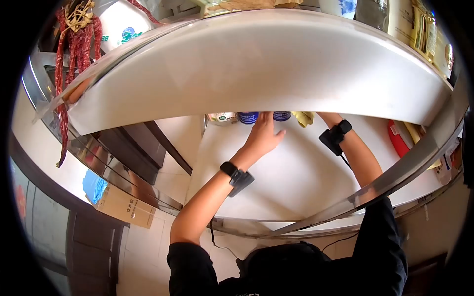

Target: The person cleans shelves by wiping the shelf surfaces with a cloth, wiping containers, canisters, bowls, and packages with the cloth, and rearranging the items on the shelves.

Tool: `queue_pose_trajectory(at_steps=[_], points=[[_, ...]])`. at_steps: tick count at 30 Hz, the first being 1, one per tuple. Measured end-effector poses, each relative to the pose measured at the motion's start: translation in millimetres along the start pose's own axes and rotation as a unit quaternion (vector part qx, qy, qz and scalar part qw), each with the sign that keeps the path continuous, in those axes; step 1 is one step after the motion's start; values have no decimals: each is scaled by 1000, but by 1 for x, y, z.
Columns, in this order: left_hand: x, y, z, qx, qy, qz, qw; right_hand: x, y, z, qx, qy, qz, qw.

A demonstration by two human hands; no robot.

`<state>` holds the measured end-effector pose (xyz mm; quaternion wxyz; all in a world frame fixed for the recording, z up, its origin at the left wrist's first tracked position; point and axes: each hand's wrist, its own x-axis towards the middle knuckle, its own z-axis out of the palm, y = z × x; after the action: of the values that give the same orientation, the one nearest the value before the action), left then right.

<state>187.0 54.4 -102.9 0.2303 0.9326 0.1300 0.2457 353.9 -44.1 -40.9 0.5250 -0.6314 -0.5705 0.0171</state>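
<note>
My left hand (264, 137) reaches across the white lower shelf (276, 172), its thumb spread away from the fingers. The fingers stretch forward, and their tips pass out of sight behind the upper shelf's edge. Beside them stand a blue container (248, 117) and another blue container (282, 116), both partly covered. My right forearm (359, 155) goes in under the upper shelf (256, 64). That hand is hidden from the wrist on, so what it touches does not show. Between the two arms a yellowish crumpled item (303, 118) pokes out from under the edge.
A jar with a label (222, 118) stands left of the blue containers. A red item (399, 139) lies at the right. Dried red strips (63, 123) hang over the left side. A curved metal rim (316, 223) runs along the front. A cardboard box (126, 207) sits on the floor.
</note>
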Motion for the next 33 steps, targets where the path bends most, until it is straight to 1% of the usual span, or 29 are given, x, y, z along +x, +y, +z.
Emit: queue_pose_trajectory(at_steps=[2, 3, 6, 7, 10, 13, 15, 18, 19, 25, 28, 31, 33], points=[[-16, 9, -13, 97, -93, -33, 990, 1, 0, 2, -5, 3, -4, 1000], [-21, 8, -16, 145, -121, -49, 981, 3, 1, 5, -7, 3, -5, 1000], [-24, 0, -20, 156, -143, -83, 974, 9, 2, 10, -15, 6, -9, 1000], [-25, -5, -22, 160, -130, -90, 974, 9, 3, 11, -17, 8, -10, 1000], [-28, -20, -28, 144, -68, -61, 985, 9, 3, 13, -20, 6, -11, 1000], [-29, -22, -38, 148, -66, -85, 983, 4, 2, 12, -23, 5, -8, 1000], [-27, -26, -42, 144, -60, -82, 984, 3, 2, 10, -26, 4, -8, 1000], [-25, -28, -56, 104, -85, -124, 983, 5, 2, 13, -34, 6, -9, 999], [-25, -35, -54, 103, -75, -128, 984, 5, 2, 13, -36, 7, -10, 999], [-22, -45, -61, 83, -62, -109, 989, 17, -2, 25, -64, 20, -20, 998], [-20, -37, -61, 109, -90, -133, 981, 23, -2, 41, -90, 46, -40, 994], [-18, -34, -55, 95, -92, -128, 983, 28, 0, 56, -127, 71, -52, 988], [-17, -32, -55, 71, -65, -105, 990, 30, 0, 58, -136, 80, -54, 986]])
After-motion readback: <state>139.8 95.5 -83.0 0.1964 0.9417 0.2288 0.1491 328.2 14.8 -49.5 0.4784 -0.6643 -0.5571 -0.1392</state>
